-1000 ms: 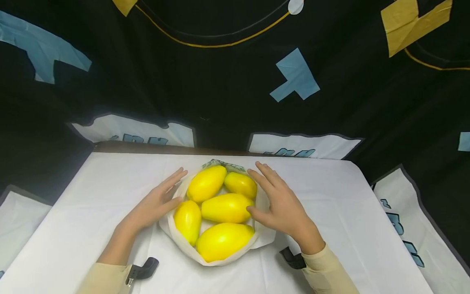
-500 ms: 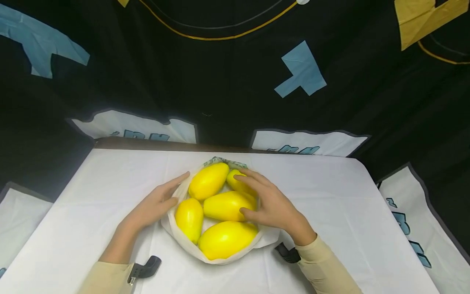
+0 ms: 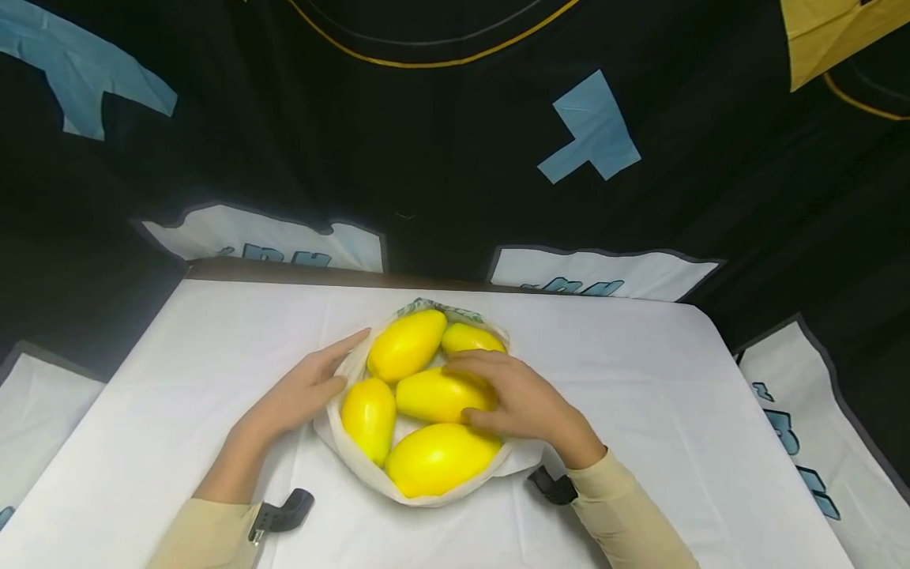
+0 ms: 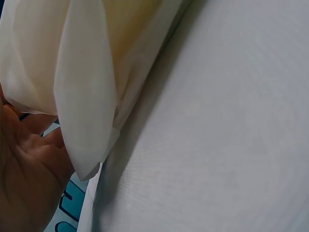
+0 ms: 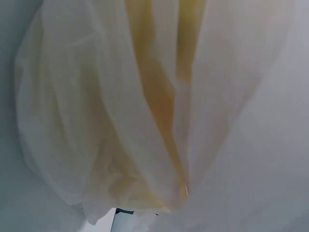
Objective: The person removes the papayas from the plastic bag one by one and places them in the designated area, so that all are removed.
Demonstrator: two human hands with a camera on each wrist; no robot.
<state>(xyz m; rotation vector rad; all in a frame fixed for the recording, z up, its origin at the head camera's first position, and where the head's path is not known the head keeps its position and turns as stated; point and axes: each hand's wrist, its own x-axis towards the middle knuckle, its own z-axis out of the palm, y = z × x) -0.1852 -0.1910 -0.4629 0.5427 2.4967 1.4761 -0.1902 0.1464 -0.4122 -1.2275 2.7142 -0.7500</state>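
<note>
Several smooth yellow mangoes lie in a pale cloth bag with its mouth wide open, in the head view. My right hand reaches in over the bag's right side. It grips the right end of the middle mango, fingers on the far side and thumb on the near side. My left hand lies along the bag's left rim with relaxed fingers, beside the left mango. In the left wrist view, the left palm shows behind a hanging fold of the bag. The right wrist view shows only the bag's creased side, hiding the right hand.
The bag stands on a white-covered table. A dark curtain with blue and yellow patches hangs behind the table's far edge. Black straps sit at both sleeve cuffs.
My right hand has moved left and down from beside the bag's rim onto the middle mango. The left hand keeps its place at the left rim. The head view has tilted slightly downward.
</note>
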